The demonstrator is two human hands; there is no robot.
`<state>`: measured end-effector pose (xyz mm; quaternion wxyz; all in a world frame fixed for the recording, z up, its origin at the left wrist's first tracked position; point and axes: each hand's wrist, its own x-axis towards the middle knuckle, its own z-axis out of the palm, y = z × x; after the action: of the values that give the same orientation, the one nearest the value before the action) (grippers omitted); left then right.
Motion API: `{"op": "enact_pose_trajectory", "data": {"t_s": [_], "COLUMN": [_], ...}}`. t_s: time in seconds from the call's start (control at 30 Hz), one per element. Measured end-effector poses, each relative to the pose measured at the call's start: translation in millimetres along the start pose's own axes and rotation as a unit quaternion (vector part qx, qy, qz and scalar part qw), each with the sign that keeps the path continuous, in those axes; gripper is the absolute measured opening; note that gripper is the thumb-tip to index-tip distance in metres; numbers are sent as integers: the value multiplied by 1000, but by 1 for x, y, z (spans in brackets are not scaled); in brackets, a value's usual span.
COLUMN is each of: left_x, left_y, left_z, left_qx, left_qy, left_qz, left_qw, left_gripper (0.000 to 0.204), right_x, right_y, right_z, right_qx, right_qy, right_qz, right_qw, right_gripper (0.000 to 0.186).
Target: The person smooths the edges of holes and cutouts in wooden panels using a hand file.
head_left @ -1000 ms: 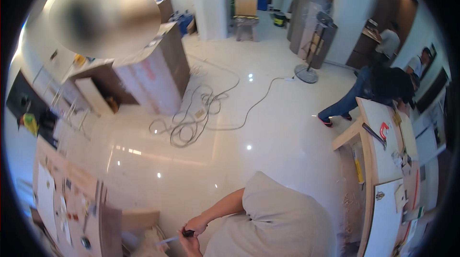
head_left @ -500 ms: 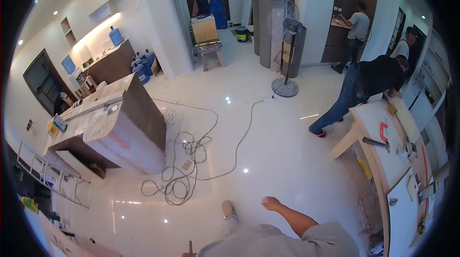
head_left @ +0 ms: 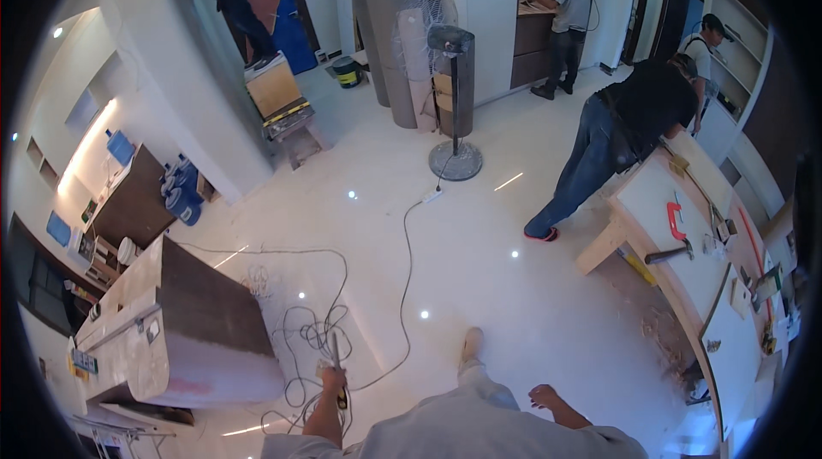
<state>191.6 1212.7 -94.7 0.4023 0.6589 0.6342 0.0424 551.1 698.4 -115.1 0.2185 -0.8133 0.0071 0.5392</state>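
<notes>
Item: one slim hand tool (head_left: 336,348), probably light, stiff; I judge its dark handle (head_left: 342,398) the best hold. Left hand (head_left: 331,379): closed around it. Right hand (head_left: 542,396): loosely curled, empty.

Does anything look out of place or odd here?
Yes: the cord sprawls in tangled loops across the floor, seen beyond the left hand; lying loose where people could walk, it might trip someone.
</notes>
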Motion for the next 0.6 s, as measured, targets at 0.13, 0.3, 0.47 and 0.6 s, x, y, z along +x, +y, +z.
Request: {"op": "enact_pose_trajectory", "data": {"t_s": [0.13, 0.3, 0.47, 0.6], "left_x": [61, 90, 70, 72], "left_y": [129, 181, 193, 91], "left_z": [2, 24, 93, 168], "left_qx": [-152, -58, 9, 136], "left_qy": [37, -30, -92, -150], "left_qz": [54, -44, -128, -169], "left_qw": [986, 997, 987, 964], "left_gripper": [20, 26, 30, 22], "right_x": [53, 145, 185, 195], "right_y": [-87, -235, -408, -561], "right_z": [-22, -100, -179, -193], "right_qx": [-88, -344, -57, -11], "right_qy": [-39, -72, 4, -64], "right_qz": [-45, -107, -271, -365], "right_qw": [994, 930, 961, 929], "right_gripper": [30, 31, 19, 24]}}
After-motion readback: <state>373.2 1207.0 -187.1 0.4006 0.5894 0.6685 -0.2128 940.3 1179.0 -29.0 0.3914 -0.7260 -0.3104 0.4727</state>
